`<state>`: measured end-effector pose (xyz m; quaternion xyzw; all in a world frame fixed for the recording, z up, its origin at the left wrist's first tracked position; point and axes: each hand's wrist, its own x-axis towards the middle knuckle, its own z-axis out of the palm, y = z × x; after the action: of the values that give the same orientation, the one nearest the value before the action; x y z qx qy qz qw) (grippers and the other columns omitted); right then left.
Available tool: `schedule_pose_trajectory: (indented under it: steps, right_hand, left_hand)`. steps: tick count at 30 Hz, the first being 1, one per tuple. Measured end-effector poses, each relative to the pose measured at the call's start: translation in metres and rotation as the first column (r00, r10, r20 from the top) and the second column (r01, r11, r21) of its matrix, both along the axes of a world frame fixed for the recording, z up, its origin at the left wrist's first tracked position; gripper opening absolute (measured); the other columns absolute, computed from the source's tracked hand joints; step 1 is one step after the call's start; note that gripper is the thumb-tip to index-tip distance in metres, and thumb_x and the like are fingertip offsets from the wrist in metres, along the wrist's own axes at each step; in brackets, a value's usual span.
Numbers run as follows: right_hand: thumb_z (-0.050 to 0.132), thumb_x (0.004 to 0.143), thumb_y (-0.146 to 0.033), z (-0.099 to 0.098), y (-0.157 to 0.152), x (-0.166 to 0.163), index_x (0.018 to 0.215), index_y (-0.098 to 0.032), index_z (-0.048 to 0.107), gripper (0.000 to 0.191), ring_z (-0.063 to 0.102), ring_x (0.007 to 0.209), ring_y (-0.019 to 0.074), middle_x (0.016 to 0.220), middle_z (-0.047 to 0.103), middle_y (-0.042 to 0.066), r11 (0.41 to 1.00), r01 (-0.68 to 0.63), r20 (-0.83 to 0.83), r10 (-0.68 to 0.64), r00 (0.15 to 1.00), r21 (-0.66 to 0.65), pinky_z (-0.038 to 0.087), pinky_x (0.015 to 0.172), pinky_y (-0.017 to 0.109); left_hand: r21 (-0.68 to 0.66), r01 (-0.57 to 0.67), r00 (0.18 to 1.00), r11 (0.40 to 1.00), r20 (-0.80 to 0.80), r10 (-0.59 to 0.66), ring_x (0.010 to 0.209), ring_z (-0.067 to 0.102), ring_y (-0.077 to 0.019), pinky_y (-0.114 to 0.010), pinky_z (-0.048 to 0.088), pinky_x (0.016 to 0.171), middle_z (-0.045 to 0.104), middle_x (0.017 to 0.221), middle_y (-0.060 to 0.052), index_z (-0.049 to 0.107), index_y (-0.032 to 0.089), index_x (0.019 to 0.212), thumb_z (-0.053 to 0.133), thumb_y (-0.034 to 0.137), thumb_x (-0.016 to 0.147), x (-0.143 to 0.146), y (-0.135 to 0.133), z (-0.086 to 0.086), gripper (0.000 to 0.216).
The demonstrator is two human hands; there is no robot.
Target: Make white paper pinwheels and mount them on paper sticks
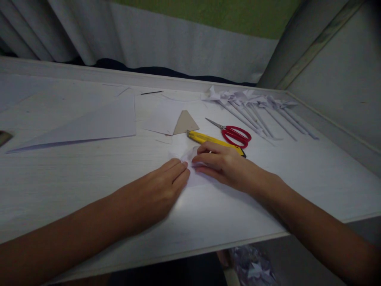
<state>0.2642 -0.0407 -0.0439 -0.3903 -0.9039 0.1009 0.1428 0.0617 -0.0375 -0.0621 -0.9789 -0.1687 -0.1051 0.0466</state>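
Observation:
A small piece of white paper lies on the white table in front of me. My left hand rests flat with its fingers stretched out together, the fingertips pressing the paper's left side. My right hand is curled over the paper's right side, its fingers pressed together on a raised fold. Just behind my right hand lies a yellow utility knife, and red-handled scissors lie beyond it.
A cardboard triangle lies on a white sheet behind the knife. A large folded white sheet lies at the left. Several paper pinwheels on rolled sticks lie at the back right. A grey wall rises at the right.

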Motion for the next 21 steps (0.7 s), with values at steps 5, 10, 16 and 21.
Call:
schedule_pose_trajectory:
  steps: [5,10,16,21]
  right_hand:
    - [0.050,0.079,-0.022,0.025,-0.014,0.011,0.091,-0.018,0.057,0.015,0.052,0.082,0.0149,0.090,0.054,0.005,0.992,-0.001,0.146,0.019,0.989,-0.123,0.044,0.071,0.028]
    - [0.050,0.078,-0.019,0.022,-0.019,0.009,0.090,-0.016,0.057,0.014,0.053,0.083,0.0160,0.091,0.054,0.007,0.995,-0.021,0.268,0.047,0.962,-0.100,0.044,0.074,0.031]
    - [0.043,0.081,-0.013,0.016,-0.019,0.002,0.082,-0.013,0.057,0.014,0.051,0.077,0.0151,0.081,0.054,0.006,0.998,-0.059,0.387,0.061,0.920,-0.016,0.043,0.071,0.030]
    - [0.042,0.081,-0.014,0.015,-0.019,0.003,0.082,-0.012,0.059,0.017,0.051,0.076,0.0168,0.077,0.055,0.008,0.988,-0.120,0.402,0.072,0.913,0.096,0.043,0.070,0.032]
  left_hand:
    - [-0.098,-0.030,0.999,0.995,-0.029,0.027,0.089,0.046,-0.0196,-0.030,0.039,0.082,0.053,0.094,-0.012,0.053,0.007,0.095,0.025,0.005,0.081,-0.002,-0.001,0.003,0.031]
    - [-0.143,-0.029,0.999,0.989,-0.040,0.023,0.089,0.043,-0.0195,-0.031,0.039,0.083,0.050,0.095,-0.012,0.051,0.006,0.095,0.027,0.005,0.080,-0.003,-0.001,0.002,0.028]
    - [-0.188,-0.034,0.999,0.982,-0.019,0.031,0.090,0.042,-0.0183,-0.031,0.038,0.085,0.049,0.096,-0.010,0.050,0.007,0.098,0.030,0.005,0.080,-0.003,0.001,-0.001,0.026]
    - [-0.149,-0.015,1.000,0.989,0.018,0.018,0.087,0.044,-0.0182,-0.030,0.039,0.081,0.052,0.093,-0.010,0.051,0.008,0.094,0.029,0.003,0.079,-0.004,0.000,-0.001,0.027]
